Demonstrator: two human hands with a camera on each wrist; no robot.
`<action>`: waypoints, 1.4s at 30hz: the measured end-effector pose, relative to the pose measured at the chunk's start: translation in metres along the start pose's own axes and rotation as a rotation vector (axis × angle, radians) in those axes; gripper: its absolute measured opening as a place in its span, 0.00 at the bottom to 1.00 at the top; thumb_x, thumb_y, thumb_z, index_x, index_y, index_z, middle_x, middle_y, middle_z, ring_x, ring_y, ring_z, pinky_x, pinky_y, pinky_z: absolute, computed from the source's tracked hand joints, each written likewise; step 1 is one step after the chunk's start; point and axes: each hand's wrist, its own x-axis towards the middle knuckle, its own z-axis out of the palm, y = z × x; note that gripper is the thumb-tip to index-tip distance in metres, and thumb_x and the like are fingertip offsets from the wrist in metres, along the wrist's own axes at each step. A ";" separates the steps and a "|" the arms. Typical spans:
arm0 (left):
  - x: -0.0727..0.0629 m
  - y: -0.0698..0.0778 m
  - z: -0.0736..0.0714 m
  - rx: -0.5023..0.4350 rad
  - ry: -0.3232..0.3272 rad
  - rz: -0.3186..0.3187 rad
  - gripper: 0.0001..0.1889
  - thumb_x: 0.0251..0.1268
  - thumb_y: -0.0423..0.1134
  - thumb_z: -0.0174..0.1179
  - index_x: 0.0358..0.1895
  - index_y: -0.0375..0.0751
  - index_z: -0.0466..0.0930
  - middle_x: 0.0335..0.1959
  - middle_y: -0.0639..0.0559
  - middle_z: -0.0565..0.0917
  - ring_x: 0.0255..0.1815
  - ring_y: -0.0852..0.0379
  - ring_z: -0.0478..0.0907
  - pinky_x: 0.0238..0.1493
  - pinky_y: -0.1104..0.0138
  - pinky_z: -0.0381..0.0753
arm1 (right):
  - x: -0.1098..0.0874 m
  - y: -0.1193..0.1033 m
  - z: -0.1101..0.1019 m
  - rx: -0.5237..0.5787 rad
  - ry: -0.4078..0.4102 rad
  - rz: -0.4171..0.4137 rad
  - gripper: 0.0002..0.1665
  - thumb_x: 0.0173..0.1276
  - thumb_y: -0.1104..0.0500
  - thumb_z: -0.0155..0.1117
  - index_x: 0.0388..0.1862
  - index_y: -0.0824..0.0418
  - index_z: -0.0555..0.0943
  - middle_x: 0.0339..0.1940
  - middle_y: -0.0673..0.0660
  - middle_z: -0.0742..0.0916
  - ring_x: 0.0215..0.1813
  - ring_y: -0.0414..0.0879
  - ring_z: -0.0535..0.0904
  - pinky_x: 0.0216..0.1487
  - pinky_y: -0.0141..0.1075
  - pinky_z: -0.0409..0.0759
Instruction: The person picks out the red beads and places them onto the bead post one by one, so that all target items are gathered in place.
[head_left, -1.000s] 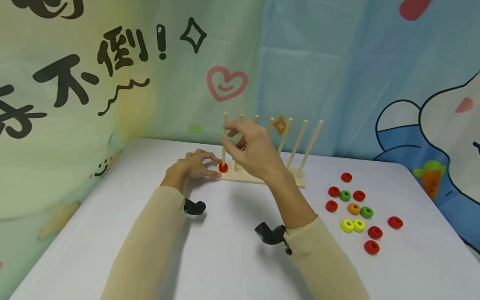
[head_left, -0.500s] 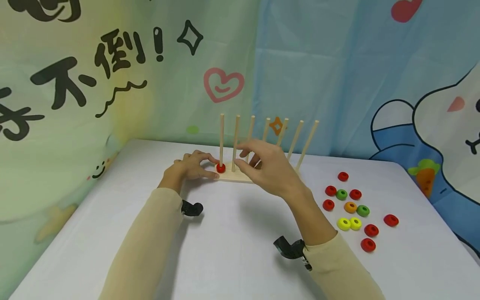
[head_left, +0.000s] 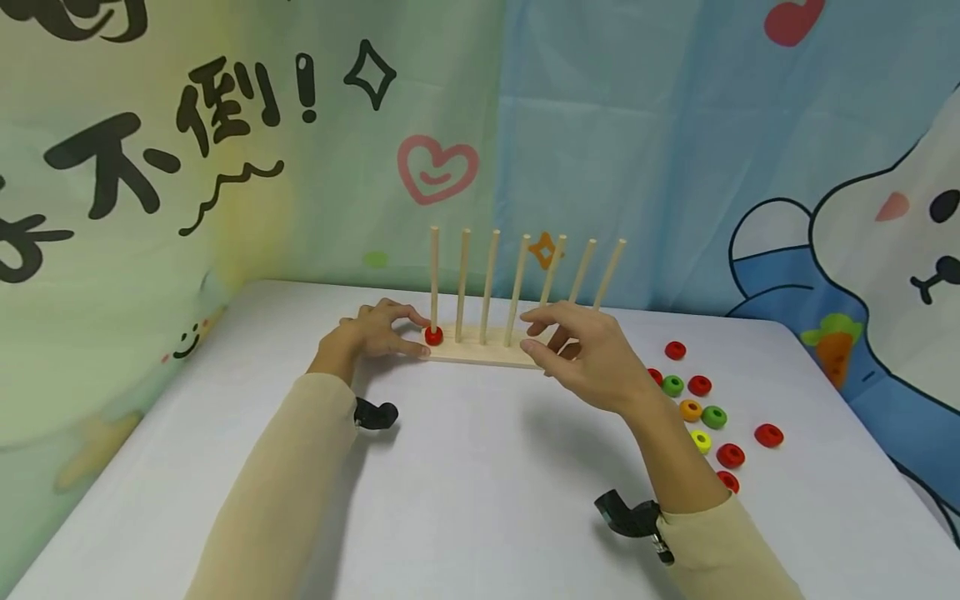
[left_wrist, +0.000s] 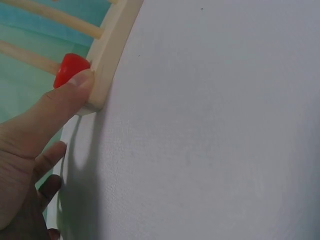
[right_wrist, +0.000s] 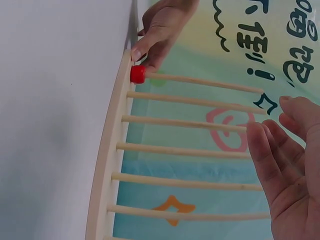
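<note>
A pale wooden rack with several upright pegs has its base [head_left: 480,353] flat at the back of the white table. On its leftmost peg a red bead [head_left: 433,336] sits down against the base. My left hand [head_left: 372,330] grips the rack's left end between thumb and fingers; the left wrist view has the thumb [left_wrist: 75,92] right beside the red bead. In front of the rack's right part hovers my right hand [head_left: 588,354], its fingers loosely bent with nothing between them. It covers the lower ends of the right pegs in the head view.
Loose beads lie on the table to the right: several red ones [head_left: 768,435], green ones [head_left: 715,417], an orange one [head_left: 691,410] and a yellow one [head_left: 701,441]. The right forearm overlaps some of them. A printed curtain [head_left: 600,125] hangs behind the table.
My right hand has moved from the leftmost peg's upper part rightward and down, away from the pegs. The left hand stays at the rack's end. The head view has shifted slightly.
</note>
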 end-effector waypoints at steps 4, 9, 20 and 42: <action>-0.001 0.000 0.000 -0.008 -0.002 -0.008 0.29 0.47 0.69 0.69 0.57 0.76 0.76 0.75 0.53 0.56 0.73 0.39 0.50 0.61 0.29 0.52 | -0.005 0.002 -0.001 0.006 0.001 0.007 0.17 0.66 0.61 0.69 0.54 0.56 0.82 0.43 0.48 0.86 0.29 0.36 0.81 0.31 0.34 0.83; -0.001 0.000 0.000 -0.016 -0.001 -0.018 0.30 0.46 0.70 0.69 0.57 0.77 0.76 0.75 0.54 0.56 0.72 0.39 0.51 0.60 0.30 0.55 | -0.009 0.005 -0.003 0.005 -0.008 0.012 0.17 0.66 0.61 0.69 0.54 0.55 0.82 0.43 0.46 0.85 0.28 0.35 0.81 0.31 0.33 0.83; 0.001 0.001 0.002 0.003 -0.003 -0.017 0.28 0.47 0.69 0.68 0.56 0.79 0.76 0.76 0.54 0.56 0.72 0.39 0.51 0.61 0.31 0.55 | -0.027 0.006 -0.013 -0.060 -0.032 0.070 0.17 0.66 0.61 0.69 0.54 0.54 0.82 0.41 0.44 0.85 0.31 0.36 0.80 0.33 0.34 0.83; -0.003 0.003 0.003 -0.004 -0.002 -0.015 0.29 0.48 0.70 0.68 0.57 0.76 0.75 0.76 0.54 0.56 0.74 0.40 0.49 0.63 0.32 0.53 | -0.088 0.030 -0.055 -0.177 -0.093 0.170 0.18 0.65 0.61 0.70 0.52 0.49 0.82 0.39 0.39 0.84 0.31 0.35 0.78 0.34 0.31 0.81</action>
